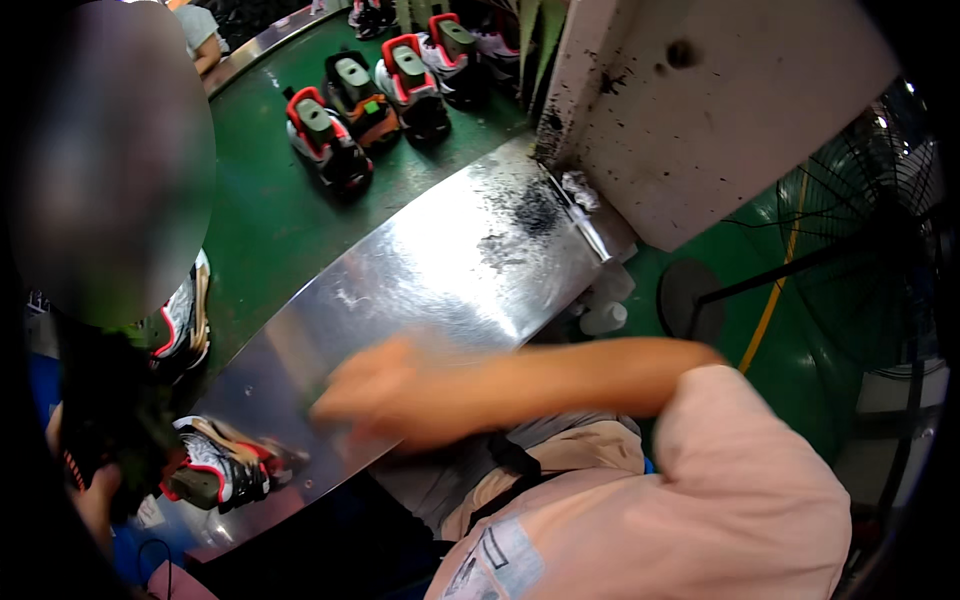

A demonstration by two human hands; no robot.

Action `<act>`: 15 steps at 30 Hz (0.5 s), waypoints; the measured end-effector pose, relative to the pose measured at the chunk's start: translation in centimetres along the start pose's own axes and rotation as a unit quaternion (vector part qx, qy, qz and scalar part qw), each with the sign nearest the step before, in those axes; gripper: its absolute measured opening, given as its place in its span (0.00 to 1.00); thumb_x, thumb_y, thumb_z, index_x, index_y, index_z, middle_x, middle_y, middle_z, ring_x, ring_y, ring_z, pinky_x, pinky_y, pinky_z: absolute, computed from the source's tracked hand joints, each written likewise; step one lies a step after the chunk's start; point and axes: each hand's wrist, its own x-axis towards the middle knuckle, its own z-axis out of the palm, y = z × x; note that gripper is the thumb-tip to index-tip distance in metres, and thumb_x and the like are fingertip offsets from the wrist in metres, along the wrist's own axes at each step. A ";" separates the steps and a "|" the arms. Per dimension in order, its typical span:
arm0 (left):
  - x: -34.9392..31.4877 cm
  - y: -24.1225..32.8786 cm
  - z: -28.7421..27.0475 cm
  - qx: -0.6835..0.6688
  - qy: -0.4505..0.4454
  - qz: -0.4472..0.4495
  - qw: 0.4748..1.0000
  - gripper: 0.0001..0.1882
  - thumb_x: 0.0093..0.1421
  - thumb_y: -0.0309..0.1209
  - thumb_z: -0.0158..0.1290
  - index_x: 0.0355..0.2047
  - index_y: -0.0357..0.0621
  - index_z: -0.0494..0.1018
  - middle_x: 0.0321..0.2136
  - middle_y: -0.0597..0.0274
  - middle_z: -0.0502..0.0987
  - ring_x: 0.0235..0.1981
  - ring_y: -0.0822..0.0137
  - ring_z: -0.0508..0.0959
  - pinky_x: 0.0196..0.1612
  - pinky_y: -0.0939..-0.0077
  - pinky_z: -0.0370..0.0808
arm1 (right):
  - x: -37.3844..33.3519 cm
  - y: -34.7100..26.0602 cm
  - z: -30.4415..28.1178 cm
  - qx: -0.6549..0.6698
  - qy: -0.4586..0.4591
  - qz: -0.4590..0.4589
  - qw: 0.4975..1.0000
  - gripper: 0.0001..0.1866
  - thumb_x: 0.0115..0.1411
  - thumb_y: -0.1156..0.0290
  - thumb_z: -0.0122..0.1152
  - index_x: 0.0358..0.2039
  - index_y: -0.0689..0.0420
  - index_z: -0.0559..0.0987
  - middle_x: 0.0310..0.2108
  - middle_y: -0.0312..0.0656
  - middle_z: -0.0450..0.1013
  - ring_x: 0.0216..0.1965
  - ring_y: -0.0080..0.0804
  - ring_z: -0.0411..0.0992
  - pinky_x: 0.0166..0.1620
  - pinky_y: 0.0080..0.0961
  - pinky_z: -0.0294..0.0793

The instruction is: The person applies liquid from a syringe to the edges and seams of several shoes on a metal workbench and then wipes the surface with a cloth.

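A green surface [250,240] carries a row of sneakers [415,95] on the far side, pale blocks in their openings; nearer runs a scratched, shiny metal bench [420,240], smudged black toward its far right end, where a thin tool [585,225] lies beside a pale upright panel [720,120]; a black stand fan [870,190] is at the far right. The red-trimmed sneaker [235,480] lies at the near left end of the bench, left of the right hand [375,395]; that hand is blurred over the bench, apart from the sneaker, so I cannot tell whether its fingers are spread, pressed together or pinching anything; the left hand cannot be made out. The sneaker is probably light, with a soft upper and a stiffer, grippier sole, neither slippery nor fragile; the heel or sole edges look like the surest hold.
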 end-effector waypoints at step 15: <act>5.7 8.8 16.6 -0.005 -0.178 0.143 0.974 0.68 0.15 0.48 0.75 0.62 0.38 0.61 0.56 0.48 0.70 0.58 0.53 0.70 0.58 0.64 0.65 | -17.2 5.5 -17.8 -0.164 -0.172 0.305 0.922 0.40 0.37 0.66 0.77 0.52 0.56 0.70 0.45 0.47 0.67 0.44 0.47 0.69 0.46 0.37 0.71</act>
